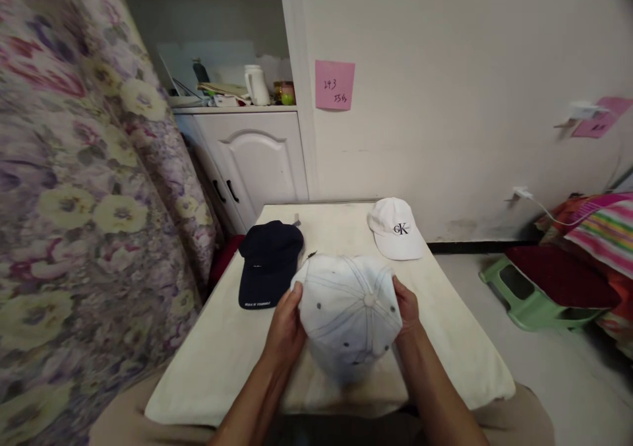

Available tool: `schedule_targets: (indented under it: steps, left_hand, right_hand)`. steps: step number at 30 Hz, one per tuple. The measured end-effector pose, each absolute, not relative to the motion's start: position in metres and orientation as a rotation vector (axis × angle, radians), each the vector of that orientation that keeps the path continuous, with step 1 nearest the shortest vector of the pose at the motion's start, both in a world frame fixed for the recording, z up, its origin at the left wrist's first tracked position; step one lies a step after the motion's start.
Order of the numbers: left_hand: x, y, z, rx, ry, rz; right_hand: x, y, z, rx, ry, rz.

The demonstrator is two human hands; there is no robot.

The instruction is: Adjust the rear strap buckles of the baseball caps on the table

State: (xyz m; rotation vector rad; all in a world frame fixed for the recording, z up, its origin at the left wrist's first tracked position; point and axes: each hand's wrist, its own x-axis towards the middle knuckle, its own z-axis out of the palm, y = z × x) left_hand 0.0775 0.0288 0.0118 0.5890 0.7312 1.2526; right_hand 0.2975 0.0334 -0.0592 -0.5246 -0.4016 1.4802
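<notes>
Between my two hands is a pale denim baseball cap (346, 307), its crown turned up toward me and its brim pointing my way. My left hand (289, 320) grips its left edge, thumb on top. The opposite edge is in my right hand (406, 304); most of those fingers are hidden beneath the cap. To the left, a dark navy cap (271, 254) lies on the table with small white lettering on its brim. A white cap (395, 227) with a black "CK"-like logo rests at the table's far right.
A cream cloth covers the small table (212, 373). Floral curtain (99, 202) hangs at left. Behind stand a white cabinet (260, 156) and a wall with a pink note (335, 85). On the floor at right is a green stool (519, 297) with a dark red top.
</notes>
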Motion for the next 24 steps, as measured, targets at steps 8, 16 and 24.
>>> schedule_targets:
  steps: [8, 16, 24]
  left_hand:
    - [0.074, 0.034, 0.051, 0.854, 0.619, 1.395]
    - [0.037, 0.009, 0.022, 1.036, 0.741, 0.962]
    - [0.021, -0.011, 0.033, 1.429, 0.777, 0.747]
  right_hand:
    - [0.326, 0.012, -0.004, -0.51, -0.652, 1.252]
    - [0.344, -0.046, -0.032, -0.757, -1.083, 1.479]
    - [0.326, -0.085, -0.02, -0.96, -1.42, 1.46]
